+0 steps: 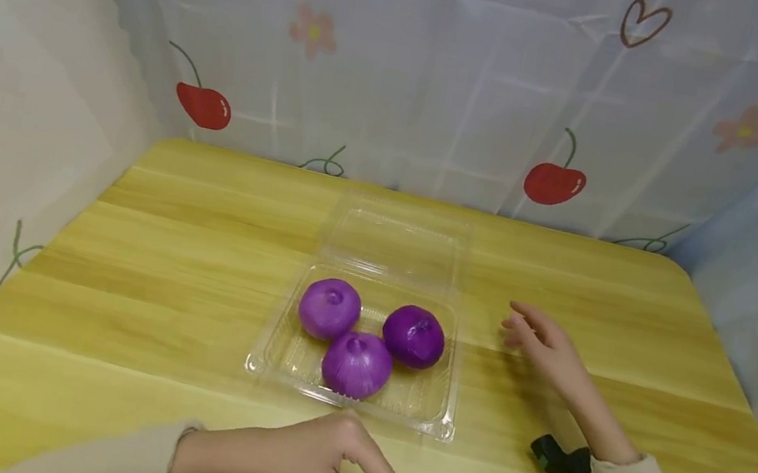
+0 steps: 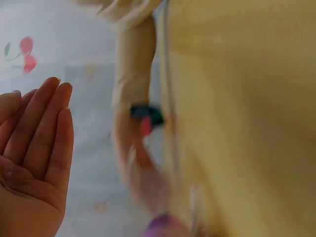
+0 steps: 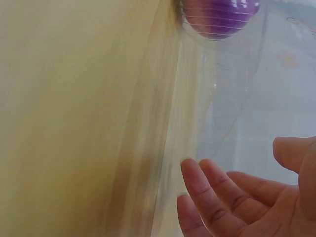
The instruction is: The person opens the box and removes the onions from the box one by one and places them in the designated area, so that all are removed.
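Three purple onions sit in a clear plastic clamshell container point(image 1: 289, 356): a lighter one point(image 1: 328, 308) at the left, one point(image 1: 357, 365) at the front and a darker one point(image 1: 414, 336) at the right. The container's lid point(image 1: 396, 244) lies folded back, away from me. In front of the container is my left hand point(image 1: 338, 466), holding nothing; its fingers look nearly straight in the left wrist view. To the container's right, apart from it, my right hand point(image 1: 545, 350) hovers with loosely bent fingers and nothing in them.
The wood-patterned table point(image 1: 133, 295) has a pale curtain point(image 1: 417, 66) with cherries, hearts and flowers behind it. More curtain hangs at both sides. A black wrist device point(image 1: 561, 458) is worn below my right hand.
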A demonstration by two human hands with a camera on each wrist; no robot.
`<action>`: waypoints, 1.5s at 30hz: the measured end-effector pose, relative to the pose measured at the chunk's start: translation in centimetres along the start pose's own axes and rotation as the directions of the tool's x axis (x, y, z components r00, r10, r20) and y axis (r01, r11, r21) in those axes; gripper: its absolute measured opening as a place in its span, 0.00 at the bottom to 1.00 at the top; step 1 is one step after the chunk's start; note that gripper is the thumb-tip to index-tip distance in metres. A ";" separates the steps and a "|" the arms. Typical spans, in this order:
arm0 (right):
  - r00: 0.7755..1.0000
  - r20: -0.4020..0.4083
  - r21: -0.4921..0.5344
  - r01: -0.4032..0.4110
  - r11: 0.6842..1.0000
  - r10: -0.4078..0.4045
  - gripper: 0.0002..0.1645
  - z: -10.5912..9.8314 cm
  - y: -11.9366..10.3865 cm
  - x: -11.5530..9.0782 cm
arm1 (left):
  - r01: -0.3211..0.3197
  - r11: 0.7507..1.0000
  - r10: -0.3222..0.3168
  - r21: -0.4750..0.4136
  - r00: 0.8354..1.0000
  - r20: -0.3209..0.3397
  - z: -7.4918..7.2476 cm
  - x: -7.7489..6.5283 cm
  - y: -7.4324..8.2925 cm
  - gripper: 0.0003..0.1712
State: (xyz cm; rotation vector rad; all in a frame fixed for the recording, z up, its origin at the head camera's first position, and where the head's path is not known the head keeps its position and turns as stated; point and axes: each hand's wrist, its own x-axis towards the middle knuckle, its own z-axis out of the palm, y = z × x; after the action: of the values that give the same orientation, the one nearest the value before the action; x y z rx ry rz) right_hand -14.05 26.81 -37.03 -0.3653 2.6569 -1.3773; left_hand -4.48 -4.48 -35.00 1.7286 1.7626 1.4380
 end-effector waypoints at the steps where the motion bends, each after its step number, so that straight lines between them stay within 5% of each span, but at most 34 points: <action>1: 1.000 -0.009 -0.017 0.008 1.000 -0.008 0.30 -0.2 0.1 -0.7 | -0.011 1.000 0.011 -0.004 0.999 -0.030 -0.7 -0.3 0.3 0.09; 4: 0.998 -0.042 -0.077 0.032 0.997 -0.035 0.27 -0.7 0.4 -2.6 | -0.003 1.000 0.000 -0.019 0.990 -0.139 -3.0 -1.6 0.9 0.10; 7: 0.993 -0.084 -0.137 0.073 0.988 -0.085 0.25 -1.4 0.8 -3.9 | 0.013 1.000 -0.011 0.005 0.958 -0.286 -5.7 -3.2 1.2 0.11; 9: 0.986 -0.112 -0.170 0.100 0.980 -0.120 0.24 -2.0 1.1 -4.5 | 0.040 0.994 0.006 0.102 0.912 -0.409 -7.7 -4.3 1.1 0.11; 11: 0.980 -0.137 -0.197 0.114 0.974 -0.142 0.24 -2.5 1.3 -4.9 | 0.091 0.967 0.048 0.236 0.850 -0.525 -9.7 -5.5 0.8 0.11; 14: 0.974 -0.165 -0.239 0.111 0.965 -0.153 0.24 -3.2 1.6 -5.2 | 0.207 0.884 0.130 0.419 0.752 -0.647 -12.6 -7.1 -0.1 0.12; 16: 0.972 -0.181 -0.280 0.098 0.955 -0.153 0.25 -3.6 1.8 -5.3 | 0.292 0.810 0.170 0.508 0.712 -0.681 -14.2 -8.3 -0.9 0.15; 18: 0.969 -0.190 -0.320 0.088 0.943 -0.155 0.25 -3.8 2.0 -5.3 | 0.379 0.720 0.183 0.581 0.704 -0.686 -15.4 -9.4 -1.8 0.16; 21: 0.968 -0.181 -0.360 0.097 0.928 -0.171 0.26 -4.0 2.1 -5.3 | 0.507 0.569 0.111 0.647 0.733 -0.671 -16.6 -11.0 -2.8 0.19; 24: 0.971 -0.137 -0.394 0.129 0.910 -0.197 0.28 -4.2 2.3 -5.3 | 0.580 0.452 -0.057 0.678 0.777 -0.627 -17.4 -12.4 -3.4 0.28; 26: 0.972 -0.105 -0.418 0.148 0.896 -0.210 0.31 -4.3 2.5 -5.2 | 0.614 0.392 -0.191 0.685 0.783 -0.592 -17.8 -13.1 -3.6 0.34; 29: 0.972 -0.080 -0.470 0.157 0.868 -0.219 0.35 -4.5 2.8 -5.1 | 0.647 0.348 -0.344 0.679 0.762 -0.549 -18.2 -14.0 -3.9 0.40; 33: 0.966 -0.079 -0.543 0.164 0.824 -0.245 0.36 -4.8 3.5 -4.8 | 0.696 0.295 -0.459 0.654 0.704 -0.542 -18.4 -14.7 -4.4 0.43; 40: 0.978 -0.069 -0.618 0.114 0.778 -0.198 0.38 -5.1 4.5 -4.0 | 0.728 0.182 -0.583 0.661 0.621 -0.524 -18.6 -15.8 -5.2 0.48; 45: 0.983 -0.074 -0.664 0.075 0.744 -0.165 0.41 -5.1 4.7 -3.7 | 0.744 0.158 -0.626 0.650 0.584 -0.516 -18.6 -16.1 -5.3 0.49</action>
State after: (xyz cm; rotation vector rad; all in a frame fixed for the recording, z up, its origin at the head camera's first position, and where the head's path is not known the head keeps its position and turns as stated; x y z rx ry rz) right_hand -12.35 34.43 -37.92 -0.5337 3.2100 -0.4172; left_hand -18.09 -25.56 -37.32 0.6626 3.0327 0.2084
